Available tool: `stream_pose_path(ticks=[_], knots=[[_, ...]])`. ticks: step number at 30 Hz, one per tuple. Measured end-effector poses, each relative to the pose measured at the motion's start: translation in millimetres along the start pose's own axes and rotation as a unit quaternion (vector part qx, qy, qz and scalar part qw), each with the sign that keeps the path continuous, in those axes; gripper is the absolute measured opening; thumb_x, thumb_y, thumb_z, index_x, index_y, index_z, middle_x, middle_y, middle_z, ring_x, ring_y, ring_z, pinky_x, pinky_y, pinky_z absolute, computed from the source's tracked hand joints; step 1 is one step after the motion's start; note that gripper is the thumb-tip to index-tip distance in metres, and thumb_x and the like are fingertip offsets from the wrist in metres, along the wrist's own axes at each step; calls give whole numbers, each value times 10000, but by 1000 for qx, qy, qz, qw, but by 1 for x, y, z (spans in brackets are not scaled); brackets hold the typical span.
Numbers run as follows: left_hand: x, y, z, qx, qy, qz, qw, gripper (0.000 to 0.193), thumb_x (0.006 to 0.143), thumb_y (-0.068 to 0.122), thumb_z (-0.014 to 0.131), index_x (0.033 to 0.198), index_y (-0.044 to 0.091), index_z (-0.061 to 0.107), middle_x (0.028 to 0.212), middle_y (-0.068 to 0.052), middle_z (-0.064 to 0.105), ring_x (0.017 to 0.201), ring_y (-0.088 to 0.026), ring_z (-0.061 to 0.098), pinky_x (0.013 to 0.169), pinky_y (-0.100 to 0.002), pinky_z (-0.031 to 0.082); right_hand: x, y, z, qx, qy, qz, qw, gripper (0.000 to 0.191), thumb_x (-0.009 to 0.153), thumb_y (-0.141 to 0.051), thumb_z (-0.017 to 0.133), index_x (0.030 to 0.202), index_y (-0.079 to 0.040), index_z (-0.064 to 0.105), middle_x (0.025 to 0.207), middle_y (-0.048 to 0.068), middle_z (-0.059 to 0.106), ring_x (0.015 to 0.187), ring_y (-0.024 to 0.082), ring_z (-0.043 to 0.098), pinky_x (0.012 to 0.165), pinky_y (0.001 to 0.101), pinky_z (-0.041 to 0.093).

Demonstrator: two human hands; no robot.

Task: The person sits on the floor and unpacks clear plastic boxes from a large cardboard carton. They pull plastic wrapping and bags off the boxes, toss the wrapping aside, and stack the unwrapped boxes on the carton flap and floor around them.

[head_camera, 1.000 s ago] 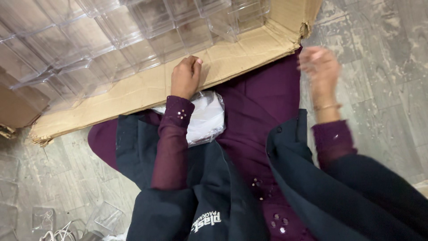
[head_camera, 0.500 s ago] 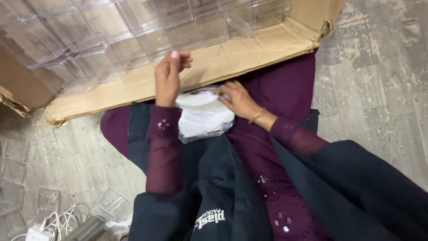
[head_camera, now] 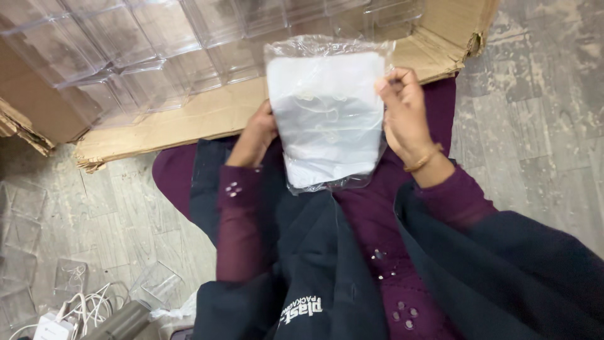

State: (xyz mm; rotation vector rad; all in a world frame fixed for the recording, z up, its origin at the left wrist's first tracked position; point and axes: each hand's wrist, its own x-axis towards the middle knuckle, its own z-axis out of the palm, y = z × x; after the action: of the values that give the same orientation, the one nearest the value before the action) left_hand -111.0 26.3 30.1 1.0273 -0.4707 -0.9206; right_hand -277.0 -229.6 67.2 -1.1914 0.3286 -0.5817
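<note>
We see a grey tiled floor (head_camera: 535, 126), and across the top of the frame an opened cardboard box (head_camera: 207, 116) lies on it, filled with rows of clear plastic boxes (head_camera: 145, 44), too many and too see-through for us to count. In the upper middle of the frame, two hands hold up one clear plastic bag (head_camera: 327, 119) with white folded contents inside. The right hand (head_camera: 406, 116) pinches the bag's right edge, thumb in front and fingers behind, a narrow grip closed on the plastic. The left hand (head_camera: 257, 135) sits at the bag's left edge, partly hidden behind it; it touches the bag, but we cannot tell how its fingers close. The right wrist wears one thin gold bangle (head_camera: 423, 158). Both sleeves are dark purple, and a dark blue garment (head_camera: 327, 264) spreads over the lap in the lower middle. At the lower left we count one white charger with cable (head_camera: 69, 315) and a few loose clear boxes (head_camera: 154, 286) on the floor.
</note>
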Motion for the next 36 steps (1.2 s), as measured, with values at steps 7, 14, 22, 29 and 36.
stream_pose_path(ticks=[7,14,22,29,36], knots=[[18,-32,-4,220,90,13,971,346,945,23,798,1225,-36,604,980,3,511,873,-90,437,784,-239,397,7,-38,17,-549,-46,-271,789,550,944,38,695,1453,14,490,1417,216,576,1371,318,499,1132,417,457],[15,-30,-3,263,94,20,960,347,903,29,798,1202,-7,625,832,70,407,739,-41,342,657,-203,336,43,-63,39,-507,-224,-52,831,360,928,121,518,1212,-24,687,1096,104,722,889,225,737,789,354,587],[15,-27,-1,172,63,18,983,384,926,5,763,1264,-17,583,1014,40,579,903,-40,504,810,-201,438,33,-40,34,-547,-184,-207,790,214,879,44,731,1069,-32,792,1026,116,707,900,294,701,810,380,565],[15,-26,1,161,46,7,986,433,934,-1,736,1324,-22,548,1173,-28,657,1107,-97,615,964,-259,513,25,-22,40,-581,-201,-192,765,324,788,-115,832,1084,-2,766,1026,151,655,985,348,613,876,427,504],[10,-32,-3,236,66,-12,969,491,938,19,767,1379,-6,553,1011,-15,539,923,-87,507,821,-249,467,28,-11,36,-584,-213,-172,764,279,799,-108,821,1060,-25,770,1003,139,631,986,341,573,901,427,477]])
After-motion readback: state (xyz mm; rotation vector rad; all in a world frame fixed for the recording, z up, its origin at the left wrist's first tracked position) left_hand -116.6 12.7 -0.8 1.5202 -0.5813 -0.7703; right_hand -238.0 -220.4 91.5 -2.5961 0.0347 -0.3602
